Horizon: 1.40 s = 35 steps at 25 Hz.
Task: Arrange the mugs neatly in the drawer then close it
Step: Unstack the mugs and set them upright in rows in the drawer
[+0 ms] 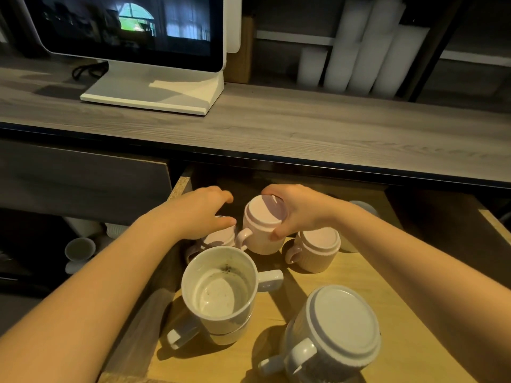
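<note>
Drawer (359, 275): my right hand (300, 211) grips inverted pink mug (262, 230); my left hand (200, 214), fingers loose, holds nothing, above second pink mug (219, 239).

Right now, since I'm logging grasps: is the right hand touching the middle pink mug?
Touching. The head view shows the right hand gripping the upturned middle pink mug: fingers curl over its base and the thumb presses its side.

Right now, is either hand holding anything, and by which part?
The right hand holds the middle upside-down pink mug from above, fingers and thumb round its upturned base end. The left hand has no clear grip on anything.
</note>
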Each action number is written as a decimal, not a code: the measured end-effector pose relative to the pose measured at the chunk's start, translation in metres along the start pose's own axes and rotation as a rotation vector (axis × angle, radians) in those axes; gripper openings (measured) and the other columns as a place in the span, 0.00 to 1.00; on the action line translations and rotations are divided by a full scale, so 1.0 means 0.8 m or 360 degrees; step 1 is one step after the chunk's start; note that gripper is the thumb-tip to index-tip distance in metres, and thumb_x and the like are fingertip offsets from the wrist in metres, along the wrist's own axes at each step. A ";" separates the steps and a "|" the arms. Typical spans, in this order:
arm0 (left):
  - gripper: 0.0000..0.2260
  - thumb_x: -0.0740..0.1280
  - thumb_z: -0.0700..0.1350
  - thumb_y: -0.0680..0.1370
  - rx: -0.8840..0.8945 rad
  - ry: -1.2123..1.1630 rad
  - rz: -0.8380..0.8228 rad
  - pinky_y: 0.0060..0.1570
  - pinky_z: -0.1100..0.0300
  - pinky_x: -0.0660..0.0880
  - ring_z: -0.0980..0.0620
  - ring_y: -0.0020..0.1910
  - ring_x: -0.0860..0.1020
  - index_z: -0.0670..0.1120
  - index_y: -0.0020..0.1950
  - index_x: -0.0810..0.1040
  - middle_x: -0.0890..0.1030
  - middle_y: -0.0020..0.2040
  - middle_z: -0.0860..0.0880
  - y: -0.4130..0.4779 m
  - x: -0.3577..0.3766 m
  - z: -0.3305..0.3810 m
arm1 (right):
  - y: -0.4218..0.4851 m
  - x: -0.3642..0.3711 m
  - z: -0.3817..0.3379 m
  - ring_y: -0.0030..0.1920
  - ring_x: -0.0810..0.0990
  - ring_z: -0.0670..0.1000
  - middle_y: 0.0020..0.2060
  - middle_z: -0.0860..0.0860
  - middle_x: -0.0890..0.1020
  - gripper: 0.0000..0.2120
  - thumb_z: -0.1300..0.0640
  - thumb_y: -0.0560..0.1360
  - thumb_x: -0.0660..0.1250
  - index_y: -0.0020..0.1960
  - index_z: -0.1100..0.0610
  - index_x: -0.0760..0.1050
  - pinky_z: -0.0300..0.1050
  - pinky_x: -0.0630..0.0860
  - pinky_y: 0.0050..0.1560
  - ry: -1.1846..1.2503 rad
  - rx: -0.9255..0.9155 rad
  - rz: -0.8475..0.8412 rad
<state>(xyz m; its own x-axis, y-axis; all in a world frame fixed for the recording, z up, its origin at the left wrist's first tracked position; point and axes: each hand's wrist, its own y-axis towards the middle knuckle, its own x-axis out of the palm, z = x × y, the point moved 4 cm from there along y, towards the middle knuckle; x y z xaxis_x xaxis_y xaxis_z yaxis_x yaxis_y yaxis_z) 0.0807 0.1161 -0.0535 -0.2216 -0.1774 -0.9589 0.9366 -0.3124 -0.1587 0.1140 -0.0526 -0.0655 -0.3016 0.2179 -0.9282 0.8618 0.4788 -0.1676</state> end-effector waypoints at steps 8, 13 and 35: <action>0.24 0.58 0.51 0.80 -0.0082 0.0065 -0.0225 0.67 0.56 0.66 0.47 0.72 0.64 0.50 0.76 0.56 0.60 0.77 0.48 0.012 0.037 0.001 | 0.001 0.032 0.025 0.63 0.73 0.52 0.65 0.49 0.71 0.37 0.52 0.66 0.76 0.70 0.48 0.62 0.44 0.76 0.56 0.0080 0.0091 -0.0198; 0.24 0.57 0.50 0.81 -0.0102 0.0065 -0.0192 0.68 0.56 0.65 0.47 0.74 0.63 0.49 0.76 0.56 0.59 0.77 0.48 0.014 0.036 0.002 | -0.002 0.041 0.033 0.61 0.73 0.52 0.64 0.50 0.72 0.37 0.51 0.65 0.77 0.70 0.47 0.62 0.45 0.76 0.56 0.0014 0.0083 -0.0271; 0.29 0.74 0.56 0.67 -0.0206 -0.0068 -0.0190 0.51 0.55 0.77 0.50 0.53 0.76 0.49 0.63 0.70 0.77 0.58 0.48 0.030 0.061 -0.022 | -0.035 0.044 0.050 0.58 0.74 0.51 0.62 0.49 0.74 0.30 0.48 0.71 0.72 0.69 0.47 0.63 0.42 0.78 0.52 0.0128 0.0192 -0.0477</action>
<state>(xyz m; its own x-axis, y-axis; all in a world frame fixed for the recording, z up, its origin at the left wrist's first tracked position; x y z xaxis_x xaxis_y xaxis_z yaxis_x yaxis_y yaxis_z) 0.0973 0.1163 -0.1082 -0.3420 -0.1863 -0.9211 0.9295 -0.2112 -0.3024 0.0953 -0.0922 -0.1066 -0.5761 0.1513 -0.8032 0.7704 0.4288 -0.4718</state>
